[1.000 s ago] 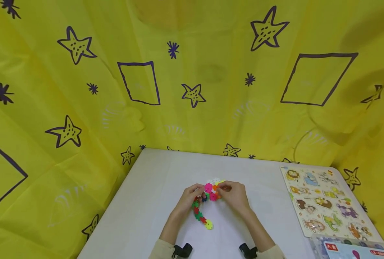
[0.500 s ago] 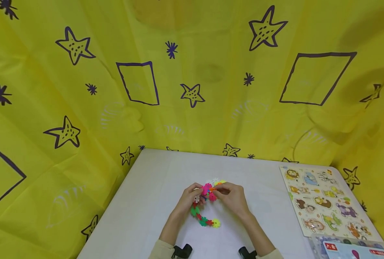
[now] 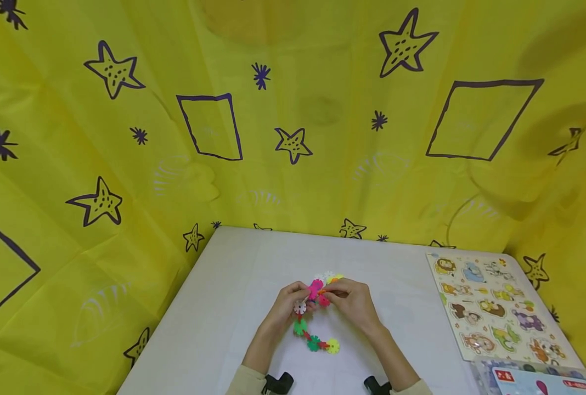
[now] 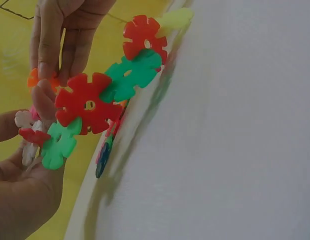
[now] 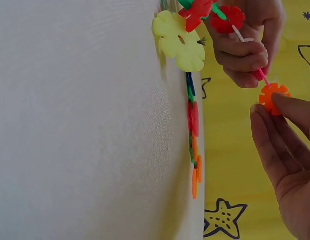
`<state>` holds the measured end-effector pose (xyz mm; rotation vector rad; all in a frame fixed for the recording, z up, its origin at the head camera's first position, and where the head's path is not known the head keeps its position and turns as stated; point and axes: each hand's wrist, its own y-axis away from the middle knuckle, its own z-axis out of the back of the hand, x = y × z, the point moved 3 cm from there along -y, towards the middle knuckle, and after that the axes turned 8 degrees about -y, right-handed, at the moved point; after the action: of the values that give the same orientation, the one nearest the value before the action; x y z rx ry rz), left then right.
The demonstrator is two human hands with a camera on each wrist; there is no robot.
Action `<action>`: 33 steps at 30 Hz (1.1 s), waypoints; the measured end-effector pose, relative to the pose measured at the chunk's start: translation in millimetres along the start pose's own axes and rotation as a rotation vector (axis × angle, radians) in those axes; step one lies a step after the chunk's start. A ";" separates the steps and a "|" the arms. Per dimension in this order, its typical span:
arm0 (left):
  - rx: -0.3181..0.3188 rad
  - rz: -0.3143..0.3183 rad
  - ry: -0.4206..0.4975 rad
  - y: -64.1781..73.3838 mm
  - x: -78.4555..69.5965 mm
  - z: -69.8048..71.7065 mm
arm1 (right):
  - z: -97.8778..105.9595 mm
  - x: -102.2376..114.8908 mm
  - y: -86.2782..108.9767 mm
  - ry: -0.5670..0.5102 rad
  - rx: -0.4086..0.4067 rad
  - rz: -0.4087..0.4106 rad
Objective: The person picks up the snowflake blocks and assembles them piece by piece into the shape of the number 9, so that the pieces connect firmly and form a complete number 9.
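My left hand [image 3: 285, 304] holds a chain of flower-shaped plastic discs by its white and pink end. From there the chain hangs toward me through red and green discs [image 4: 127, 75] to a yellow disc [image 5: 180, 42] at its tip. My right hand [image 3: 358, 304] pinches an orange disc [image 5: 275, 99] between thumb and fingers. In the right wrist view this orange disc meets the edge of the pink disc [image 5: 262, 76] at my left fingers. More discs [image 5: 193, 117], among them red, green and orange ones, lie on the table beyond, partly hidden by my hands in the head view.
At the right of the white table [image 3: 253, 263] lies a board with animal pictures [image 3: 507, 310]. A clear box with a blue and red label [image 3: 545, 381] stands in the near right corner. Yellow cloth with drawn stars [image 3: 293, 145] hangs around the table.
The chain's free end has swung to the right and turned, showing its discs more spread out. My right hand has brought the orange disc left against the pink disc.
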<state>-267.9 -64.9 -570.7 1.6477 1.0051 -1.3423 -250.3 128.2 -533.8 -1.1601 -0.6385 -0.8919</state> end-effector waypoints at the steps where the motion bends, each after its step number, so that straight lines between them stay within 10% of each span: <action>1: 0.000 0.009 0.020 0.1 0.2 -0.2 | -0.1 0.2 0.2 0.003 0.003 0.014; 21: 0.000 0.025 0.167 -0.5 5.7 -4.4 | -4.6 3.2 1.4 0.037 0.029 0.150; 33: 0.020 0.046 0.222 1.4 3.9 -8.0 | -4.8 1.0 5.0 -0.136 0.005 0.164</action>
<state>-263.1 -57.7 -573.3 1.8536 1.0772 -1.1610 -245.6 124.1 -536.9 -1.2571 -0.6453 -0.6768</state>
